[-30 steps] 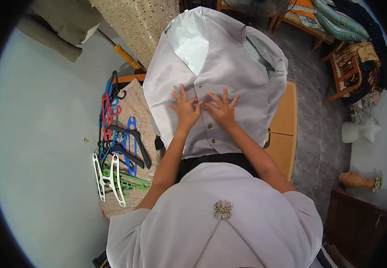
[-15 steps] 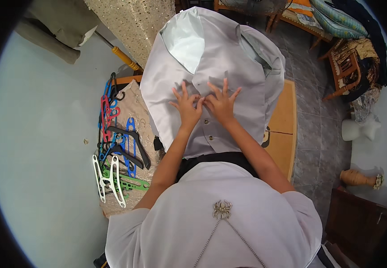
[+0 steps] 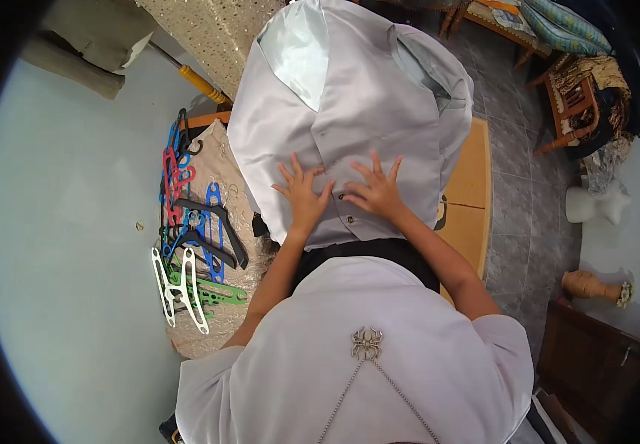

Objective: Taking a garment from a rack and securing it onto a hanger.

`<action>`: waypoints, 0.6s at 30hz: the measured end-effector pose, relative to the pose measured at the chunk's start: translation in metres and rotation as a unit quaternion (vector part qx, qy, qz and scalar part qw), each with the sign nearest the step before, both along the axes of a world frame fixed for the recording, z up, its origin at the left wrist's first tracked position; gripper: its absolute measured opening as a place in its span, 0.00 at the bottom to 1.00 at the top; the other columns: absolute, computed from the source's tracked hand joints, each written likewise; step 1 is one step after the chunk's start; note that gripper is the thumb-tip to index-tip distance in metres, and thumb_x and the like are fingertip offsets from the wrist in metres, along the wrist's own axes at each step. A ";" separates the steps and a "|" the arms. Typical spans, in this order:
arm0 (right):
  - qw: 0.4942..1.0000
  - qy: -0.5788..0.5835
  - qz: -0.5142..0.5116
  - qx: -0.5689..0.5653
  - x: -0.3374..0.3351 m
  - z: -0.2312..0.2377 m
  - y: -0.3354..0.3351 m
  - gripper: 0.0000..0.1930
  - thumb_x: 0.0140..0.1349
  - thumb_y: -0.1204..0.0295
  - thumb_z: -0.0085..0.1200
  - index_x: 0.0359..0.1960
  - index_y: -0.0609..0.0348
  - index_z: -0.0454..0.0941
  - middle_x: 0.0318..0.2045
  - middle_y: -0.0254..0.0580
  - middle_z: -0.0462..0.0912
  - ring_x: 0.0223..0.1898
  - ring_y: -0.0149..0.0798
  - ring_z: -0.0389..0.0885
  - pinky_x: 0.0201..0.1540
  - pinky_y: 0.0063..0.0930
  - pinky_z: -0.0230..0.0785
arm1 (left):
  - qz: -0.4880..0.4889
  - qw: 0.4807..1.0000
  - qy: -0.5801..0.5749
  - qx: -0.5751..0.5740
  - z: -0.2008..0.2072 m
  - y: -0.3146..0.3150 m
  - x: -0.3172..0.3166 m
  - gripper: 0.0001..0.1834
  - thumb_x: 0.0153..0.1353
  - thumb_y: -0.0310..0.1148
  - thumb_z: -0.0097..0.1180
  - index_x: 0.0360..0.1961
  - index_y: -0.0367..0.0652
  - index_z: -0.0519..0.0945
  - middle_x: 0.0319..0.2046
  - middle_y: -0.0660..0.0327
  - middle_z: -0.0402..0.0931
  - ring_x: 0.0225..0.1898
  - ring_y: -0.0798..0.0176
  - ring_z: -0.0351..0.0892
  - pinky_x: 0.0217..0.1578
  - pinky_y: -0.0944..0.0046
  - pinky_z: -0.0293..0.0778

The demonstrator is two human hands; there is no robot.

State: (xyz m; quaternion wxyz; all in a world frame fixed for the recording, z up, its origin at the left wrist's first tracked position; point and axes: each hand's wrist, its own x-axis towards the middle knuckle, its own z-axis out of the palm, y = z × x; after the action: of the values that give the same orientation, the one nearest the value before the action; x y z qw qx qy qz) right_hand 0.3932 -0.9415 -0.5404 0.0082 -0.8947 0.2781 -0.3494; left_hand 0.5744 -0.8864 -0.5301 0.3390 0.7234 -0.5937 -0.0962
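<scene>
A pale grey satin waistcoat (image 3: 379,118) is laid out front side up before me, its neck end away from me and its pale shiny lining (image 3: 298,52) showing in the neck opening. Down its middle runs the front edge with small buttons, among them a lower button (image 3: 350,220). My left hand (image 3: 305,198) rests on the cloth left of this edge, its fingers spread. To the right of the edge lies my right hand (image 3: 379,191), also with fingers apart, its thumb close to a button. Neither hand grips anything.
Several plastic hangers lie piled at the left, including a white hanger (image 3: 177,290) and a black hanger (image 3: 220,222). A brown board (image 3: 471,177) shows right of the waistcoat. Farther right are a wooden chair (image 3: 575,103) and a white bust form (image 3: 597,205).
Both hands have moved toward me along the buttoned edge. Their pinched fingertips have let go of the cloth and spread apart.
</scene>
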 end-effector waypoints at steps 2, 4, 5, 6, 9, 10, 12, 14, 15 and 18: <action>1.000 0.011 0.006 -0.004 0.001 -0.008 0.009 0.11 0.46 0.54 0.59 0.30 0.39 0.78 0.58 0.30 0.64 0.66 0.54 0.43 0.52 0.80 0.19 | 0.003 1.000 -0.011 0.001 0.001 0.000 0.001 0.13 0.48 0.43 0.60 0.33 0.48 0.78 0.66 0.48 0.42 0.65 0.32 0.30 0.49 0.20 0.25; 0.999 0.026 -0.004 -0.022 0.005 -0.014 0.011 0.10 0.46 0.55 0.59 0.31 0.37 0.78 0.57 0.27 0.65 0.66 0.53 0.44 0.52 0.80 0.20 | -0.001 1.000 -0.015 0.009 0.001 0.001 0.002 0.11 0.48 0.42 0.61 0.27 0.47 0.79 0.65 0.46 0.43 0.65 0.31 0.31 0.49 0.20 0.25; 0.999 0.027 -0.002 -0.020 0.006 -0.017 0.010 0.10 0.46 0.55 0.59 0.31 0.37 0.78 0.57 0.27 0.65 0.66 0.53 0.44 0.52 0.80 0.20 | -0.007 1.000 -0.022 0.020 0.001 0.002 0.001 0.11 0.48 0.42 0.61 0.26 0.47 0.79 0.65 0.45 0.43 0.65 0.31 0.31 0.49 0.20 0.24; 0.999 0.016 -0.008 -0.031 0.006 -0.016 0.009 0.10 0.46 0.56 0.59 0.31 0.37 0.79 0.57 0.26 0.65 0.66 0.52 0.45 0.53 0.80 0.20 | -0.015 0.999 -0.020 0.020 0.003 0.004 0.000 0.11 0.47 0.42 0.61 0.24 0.47 0.79 0.65 0.45 0.42 0.65 0.30 0.31 0.49 0.20 0.25; 0.999 -0.006 -0.007 -0.044 0.007 -0.017 0.011 0.08 0.47 0.58 0.59 0.31 0.35 0.79 0.56 0.23 0.66 0.66 0.50 0.47 0.53 0.79 0.19 | -0.025 0.999 0.020 0.025 -0.001 0.010 -0.003 0.10 0.47 0.41 0.61 0.23 0.47 0.79 0.65 0.45 0.42 0.65 0.31 0.30 0.50 0.21 0.24; 0.999 -0.007 0.003 -0.046 0.006 -0.018 0.012 0.07 0.47 0.60 0.58 0.31 0.35 0.79 0.55 0.22 0.67 0.66 0.49 0.47 0.54 0.79 0.19 | -0.024 0.999 0.019 0.025 -0.003 0.010 -0.003 0.10 0.47 0.41 0.61 0.23 0.47 0.79 0.65 0.45 0.42 0.65 0.31 0.30 0.50 0.21 0.24; 0.999 -0.009 0.014 -0.047 0.006 -0.018 0.013 0.07 0.48 0.61 0.57 0.31 0.34 0.79 0.54 0.21 0.68 0.66 0.48 0.48 0.54 0.79 0.19 | -0.033 0.999 0.036 0.019 -0.004 0.010 -0.006 0.09 0.47 0.40 0.61 0.23 0.47 0.80 0.65 0.45 0.42 0.65 0.31 0.30 0.50 0.21 0.24; 0.997 -0.007 0.006 -0.077 0.006 -0.015 0.013 0.07 0.49 0.63 0.54 0.32 0.35 0.79 0.54 0.20 0.69 0.66 0.48 0.49 0.54 0.79 0.18 | -0.035 0.998 0.038 0.029 -0.004 0.011 -0.007 0.10 0.47 0.41 0.61 0.22 0.46 0.79 0.65 0.45 0.43 0.65 0.31 0.30 0.50 0.21 0.25; 0.996 -0.013 0.006 -0.085 0.006 -0.015 0.013 0.08 0.49 0.63 0.53 0.32 0.36 0.79 0.54 0.20 0.69 0.66 0.48 0.49 0.54 0.79 0.19 | -0.037 0.998 0.015 0.050 0.000 0.012 -0.010 0.11 0.47 0.42 0.60 0.22 0.45 0.79 0.65 0.45 0.44 0.65 0.31 0.30 0.50 0.21 0.26; 0.996 0.007 0.003 -0.090 0.002 -0.017 0.014 0.08 0.49 0.62 0.53 0.33 0.37 0.79 0.54 0.20 0.69 0.66 0.48 0.49 0.54 0.79 0.19 | -0.033 0.996 -0.029 0.082 0.005 0.014 -0.014 0.14 0.47 0.44 0.60 0.22 0.43 0.80 0.65 0.45 0.45 0.65 0.31 0.31 0.50 0.20 0.27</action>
State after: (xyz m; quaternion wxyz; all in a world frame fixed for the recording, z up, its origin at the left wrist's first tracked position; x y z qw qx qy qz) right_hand 0.3954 -0.9273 -0.5570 -0.0731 -0.8950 0.2433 -0.3668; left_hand 0.5601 -0.8726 -0.5251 0.2578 0.7313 -0.6169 -0.1350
